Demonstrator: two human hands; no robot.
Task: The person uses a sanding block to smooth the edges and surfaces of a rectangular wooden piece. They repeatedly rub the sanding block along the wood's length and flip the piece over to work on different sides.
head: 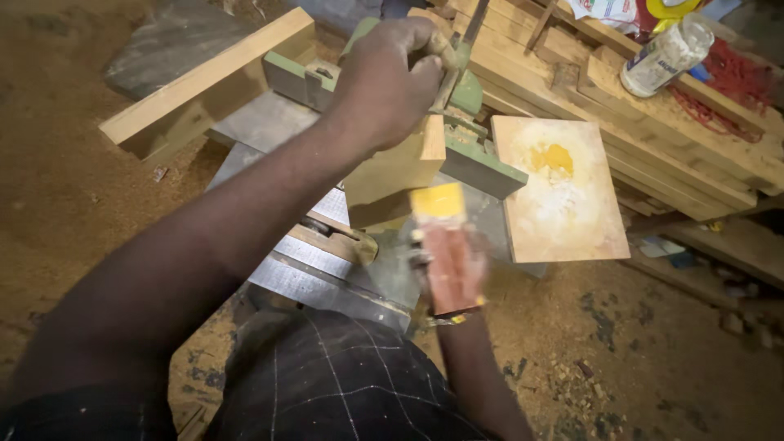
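My left hand (392,77) grips the top of an upright wooden block (392,175) that stands over a green and grey woodworking machine (482,167). Just below the block, my right hand (453,265) is blurred by motion. It holds a flat tool with a yellow end (437,200) that sits against the block's lower right corner. A yellow band shows at the right wrist.
A square board (563,212) with a yellow paste blob and white smears lies right of the machine. Behind it are stacked planks (678,139), a white bottle (665,53) and red cord. A long plank (204,82) lies at the left. Sawdust covers the floor.
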